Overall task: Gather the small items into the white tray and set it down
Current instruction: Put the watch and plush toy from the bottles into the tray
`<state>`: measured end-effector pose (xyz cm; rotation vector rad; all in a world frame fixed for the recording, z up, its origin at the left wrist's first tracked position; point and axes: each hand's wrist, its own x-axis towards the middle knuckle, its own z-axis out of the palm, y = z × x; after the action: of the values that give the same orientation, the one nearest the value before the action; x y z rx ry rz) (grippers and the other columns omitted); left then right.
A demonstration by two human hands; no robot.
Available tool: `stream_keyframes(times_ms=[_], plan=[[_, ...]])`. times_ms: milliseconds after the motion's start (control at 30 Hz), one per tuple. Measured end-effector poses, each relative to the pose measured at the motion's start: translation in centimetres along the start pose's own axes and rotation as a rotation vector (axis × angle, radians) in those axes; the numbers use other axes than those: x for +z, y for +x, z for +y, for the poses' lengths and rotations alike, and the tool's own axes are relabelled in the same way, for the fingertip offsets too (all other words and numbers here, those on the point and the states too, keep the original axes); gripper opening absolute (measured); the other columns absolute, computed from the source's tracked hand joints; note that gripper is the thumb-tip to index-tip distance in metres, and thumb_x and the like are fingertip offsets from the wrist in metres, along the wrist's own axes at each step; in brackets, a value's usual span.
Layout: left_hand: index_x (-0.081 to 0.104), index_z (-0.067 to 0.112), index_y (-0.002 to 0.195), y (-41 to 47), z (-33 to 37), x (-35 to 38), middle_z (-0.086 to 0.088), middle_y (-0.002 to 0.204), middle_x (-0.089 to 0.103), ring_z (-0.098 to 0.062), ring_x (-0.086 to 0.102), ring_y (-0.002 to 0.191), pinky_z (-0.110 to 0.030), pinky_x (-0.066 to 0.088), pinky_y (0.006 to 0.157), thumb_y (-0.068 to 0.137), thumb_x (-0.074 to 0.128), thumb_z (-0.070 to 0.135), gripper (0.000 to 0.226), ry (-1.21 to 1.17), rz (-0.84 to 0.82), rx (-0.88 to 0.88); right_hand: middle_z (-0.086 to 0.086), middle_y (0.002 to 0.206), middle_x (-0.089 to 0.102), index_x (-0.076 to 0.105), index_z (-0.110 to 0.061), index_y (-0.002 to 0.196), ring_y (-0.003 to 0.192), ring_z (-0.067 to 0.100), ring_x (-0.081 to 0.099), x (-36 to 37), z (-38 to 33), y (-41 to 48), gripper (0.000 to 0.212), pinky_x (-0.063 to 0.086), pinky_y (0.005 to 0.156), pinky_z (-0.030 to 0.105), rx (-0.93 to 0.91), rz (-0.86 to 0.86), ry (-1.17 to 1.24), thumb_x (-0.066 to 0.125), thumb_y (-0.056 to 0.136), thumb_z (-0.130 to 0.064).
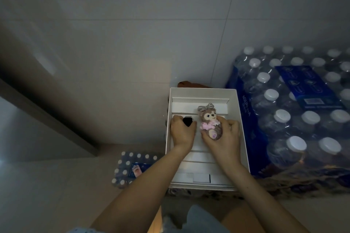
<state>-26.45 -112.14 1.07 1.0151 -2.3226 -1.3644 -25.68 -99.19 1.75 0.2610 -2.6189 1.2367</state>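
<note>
A white rectangular tray [203,91] with ridged white inserts lies in the middle of the view. Inside it, my left hand [182,132] grips a small black watch-like item [187,121] with a dark glossy face. Beside it, my right hand [225,135] holds a small brown plush bear [209,122] with a grey bow and a pink outfit. The bear lies on its back on the tray's inserts, head pointing away from me. Both forearms reach into the tray from below.
A large shrink-wrapped pack of water bottles [295,111] with white caps stands right against the tray's right side. A second bottle pack [132,168] lies lower left on the floor. Pale tiled wall fills the background. A brown object [186,83] peeks behind the tray.
</note>
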Motion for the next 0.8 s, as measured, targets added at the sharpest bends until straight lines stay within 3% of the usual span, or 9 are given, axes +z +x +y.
stream_keyframes(times_ms=[300,667,800], plan=[[0.056,0.002,0.101,-0.7,-1.7,1.1,-0.012,0.105,0.056,-0.022,0.054,0.095,-0.016,0.036,0.076,0.07,0.079,0.013,0.041,-0.047,0.019,-0.018,0.0,0.101,0.04,0.057,-0.022,0.12,0.093,0.023,0.053,0.9,0.6,-0.1,0.06,0.051,0.08,0.045,0.015,0.01,0.012,0.077,0.068,-0.041],[0.054,0.001,0.102,-0.5,-1.9,1.7,-0.014,0.107,0.053,-0.026,0.052,0.098,-0.03,0.043,0.085,0.069,0.081,0.016,0.045,-0.041,0.031,0.001,0.001,0.102,0.042,0.059,-0.018,0.12,0.094,0.021,0.051,0.7,0.7,-0.4,0.058,0.051,0.08,0.043,0.019,-0.003,-0.005,0.078,0.069,-0.039],[0.053,0.001,0.107,-0.8,-1.7,1.5,-0.014,0.112,0.05,-0.027,0.052,0.101,-0.023,0.038,0.084,0.071,0.08,0.018,0.048,0.005,0.022,0.012,0.003,0.101,0.043,0.059,-0.017,0.119,0.093,0.023,0.051,0.8,0.6,-0.3,0.058,0.051,0.08,0.044,0.009,-0.002,0.005,0.075,0.068,-0.042]])
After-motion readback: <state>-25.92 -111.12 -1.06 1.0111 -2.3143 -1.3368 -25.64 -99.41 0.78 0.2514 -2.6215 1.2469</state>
